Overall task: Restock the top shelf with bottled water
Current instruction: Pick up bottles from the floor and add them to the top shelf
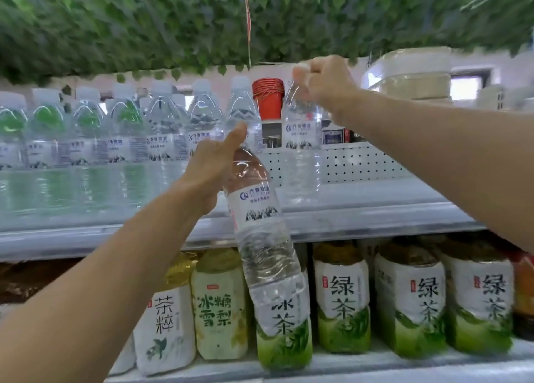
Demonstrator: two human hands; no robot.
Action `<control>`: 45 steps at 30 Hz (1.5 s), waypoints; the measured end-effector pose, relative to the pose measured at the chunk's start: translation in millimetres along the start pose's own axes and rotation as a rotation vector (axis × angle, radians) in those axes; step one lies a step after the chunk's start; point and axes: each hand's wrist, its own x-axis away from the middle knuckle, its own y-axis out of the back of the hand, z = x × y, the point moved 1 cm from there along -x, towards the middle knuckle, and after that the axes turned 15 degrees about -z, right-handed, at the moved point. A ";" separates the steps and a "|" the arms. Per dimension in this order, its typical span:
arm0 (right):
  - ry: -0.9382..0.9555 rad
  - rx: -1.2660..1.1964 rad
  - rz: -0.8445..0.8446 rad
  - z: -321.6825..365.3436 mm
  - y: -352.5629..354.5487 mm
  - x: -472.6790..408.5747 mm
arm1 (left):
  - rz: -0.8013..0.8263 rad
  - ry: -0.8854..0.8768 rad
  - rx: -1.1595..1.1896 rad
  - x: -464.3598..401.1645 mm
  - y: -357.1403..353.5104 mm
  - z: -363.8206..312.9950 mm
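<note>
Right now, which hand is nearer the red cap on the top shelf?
Right. The right hand grips a water bottle by its neck just right of the red cap; the left hand holds another bottle lower down.

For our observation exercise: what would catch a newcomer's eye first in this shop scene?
Two hands each hold a water bottle by its neck: the right hand stands one bottle on the top shelf, and the left hand dangles another bottle in front of it. Green tea bottles fill the shelf below.

The top shelf [361, 209] carries a row of water bottles [121, 128]; green-tea bottles [341, 299] stand below.
</note>
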 end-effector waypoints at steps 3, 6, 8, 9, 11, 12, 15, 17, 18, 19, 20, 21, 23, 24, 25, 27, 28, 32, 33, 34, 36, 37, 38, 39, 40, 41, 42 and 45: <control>-0.057 -0.020 0.096 -9.2 -8.4 -10.6 | -0.004 0.020 0.002 -3.9 0.3 4.6; -0.105 -0.064 0.163 -9.3 -13.5 -12.2 | -0.001 0.063 0.029 -5.9 0.8 6.6; -0.155 -0.046 0.173 -15.9 -11.2 -2.9 | 0.000 0.076 0.030 -4.8 1.8 7.7; -0.205 -0.010 0.205 -19.3 -7.0 8.3 | -0.003 0.078 0.030 -4.5 2.4 8.4; -0.258 0.097 0.332 -35.7 2.7 34.4 | -0.011 0.084 0.040 -3.9 3.6 10.4; -0.248 0.148 0.390 -45.7 6.9 48.5 | -0.012 0.088 0.048 -3.1 3.7 11.5; -0.208 0.142 0.402 -69.4 12.5 77.0 | -0.007 0.097 0.070 -1.8 4.1 14.9; -0.195 0.134 0.371 -75.0 8.5 75.6 | -0.009 0.098 0.076 -2.1 4.9 15.7; -0.201 0.155 0.372 -78.0 4.4 70.6 | -0.012 0.097 0.079 -2.5 5.2 15.9; -0.215 0.176 0.378 -81.3 -0.2 65.8 | -0.016 0.092 0.078 -3.2 4.9 16.4; -0.229 0.189 0.382 -84.9 -5.5 61.3 | -0.021 0.087 0.076 -4.0 4.7 17.3; -0.235 0.194 0.393 -87.3 -10.8 58.2 | -0.025 0.085 0.075 -4.6 4.6 17.9; -0.246 0.207 0.406 -92.2 -21.5 52.9 | -0.029 0.086 0.069 -5.7 4.7 18.9; -0.252 0.211 0.415 -92.5 -26.2 51.4 | -0.029 0.083 0.064 -6.2 4.9 19.0; -0.267 0.215 0.424 -93.2 -30.8 49.7 | -0.028 0.081 0.060 -6.9 4.7 19.2; -0.297 0.217 0.432 -94.6 -38.5 46.8 | -0.023 0.082 0.058 -7.5 4.5 19.0; -0.303 0.218 0.438 -94.1 -41.3 47.0 | -0.021 0.079 0.058 -7.5 4.3 19.1; -0.311 0.217 0.449 -94.1 -46.6 48.0 | -0.012 0.078 0.055 -6.2 3.9 18.9; -0.318 0.217 0.455 -92.8 -45.6 49.0 | -0.014 0.078 0.046 -6.0 3.9 18.3; -0.320 0.220 0.469 -90.4 -43.5 51.0 | -0.014 0.077 0.035 -4.9 3.9 16.8; -0.307 0.250 0.500 -86.2 -38.4 54.4 | -0.022 0.074 0.011 -2.7 3.7 13.8; -0.286 0.275 0.503 -82.1 -35.1 57.6 | -0.026 0.073 0.002 -1.5 3.5 12.1; -0.254 0.287 0.480 -75.8 -30.5 62.3 | -0.028 0.072 -0.006 0.4 3.5 10.3; -0.211 0.286 0.421 -68.6 -25.7 67.1 | -0.026 0.067 -0.015 2.9 3.6 8.6; -0.147 0.266 0.337 -61.2 -20.6 71.9 | -0.022 0.059 -0.025 5.0 3.9 6.8; -0.078 0.237 0.244 -53.6 -15.5 77.4 | -0.013 0.043 -0.034 7.1 4.3 4.6; -0.025 0.185 0.176 -44.0 -9.5 85.3 | 0.000 0.018 -0.036 9.3 4.5 1.6; -0.039 -0.031 0.352 -21.9 7.7 114.2 | 0.012 -0.084 -0.035 13.9 6.2 -10.3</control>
